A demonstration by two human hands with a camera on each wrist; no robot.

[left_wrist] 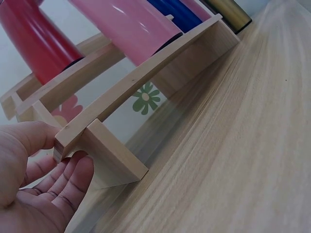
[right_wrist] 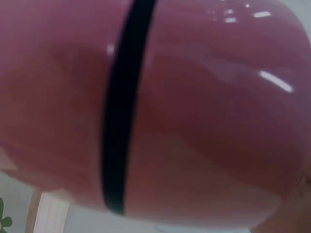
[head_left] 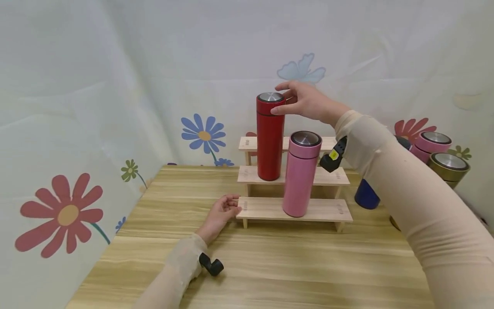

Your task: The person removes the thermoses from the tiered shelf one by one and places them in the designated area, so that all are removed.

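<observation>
A red thermos [head_left: 270, 146] with a steel-topped lid stands upright on the middle step of a three-tier wooden stand [head_left: 254, 209]. My right hand [head_left: 308, 102] holds it near the lid, thumb across the front and fingers at the far side. One finger reaches above the lid. On the lowest step stands a pink thermos [head_left: 299, 184]; its glossy side [right_wrist: 209, 121] fills the right wrist view and hides most of the right hand there. My left hand [head_left: 220, 216] pinches the left end of that step, with the thumb above and curled fingers beneath [left_wrist: 75, 182].
Right of the stand, partly behind my right arm, are a blue thermos [head_left: 366, 195], another pink thermos [head_left: 430, 143] and a gold one [head_left: 449, 167]. The wooden table [head_left: 270, 266] meets a flower-printed cloth backdrop [head_left: 135, 86].
</observation>
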